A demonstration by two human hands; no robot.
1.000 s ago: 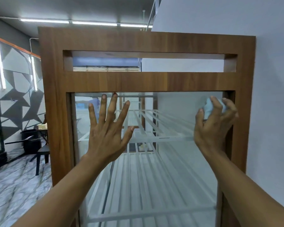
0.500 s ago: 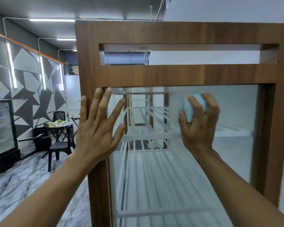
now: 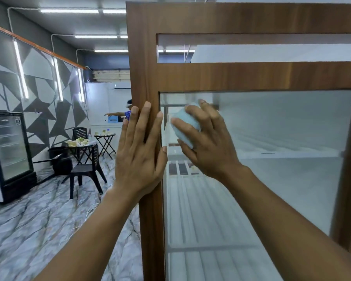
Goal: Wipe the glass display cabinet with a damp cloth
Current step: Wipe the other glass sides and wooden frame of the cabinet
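Glass pane (image 3: 272, 159) lies bare right of and below the right hand (image 3: 207, 147) and cloth (image 3: 185, 126); wooden frame (image 3: 146, 57) and the flat left hand (image 3: 138, 155) block the left side

The left grip (image 3: 139, 153) lies flat, fingers straight, on the cabinet's wooden frame (image 3: 142, 57). At its three o'clock, the right grip (image 3: 207, 145) clutches a balled pale-blue cloth (image 3: 185, 126) against the glass (image 3: 272, 179), near the pane's eleven o'clock corner. A fridge (image 3: 10, 149) stands at nine o'clock.

Café or small eatery. Tall wood-framed glass display cabinet (image 3: 231, 76) with white slatted shelves (image 3: 201, 209). Glass-door chiller (image 3: 10, 147) against the wall. Dark chairs (image 3: 85, 169) grouped in a seating corner. Geometric grey wall panels (image 3: 41, 94), strip lights (image 3: 69, 11), marble-pattern floor (image 3: 28, 230).
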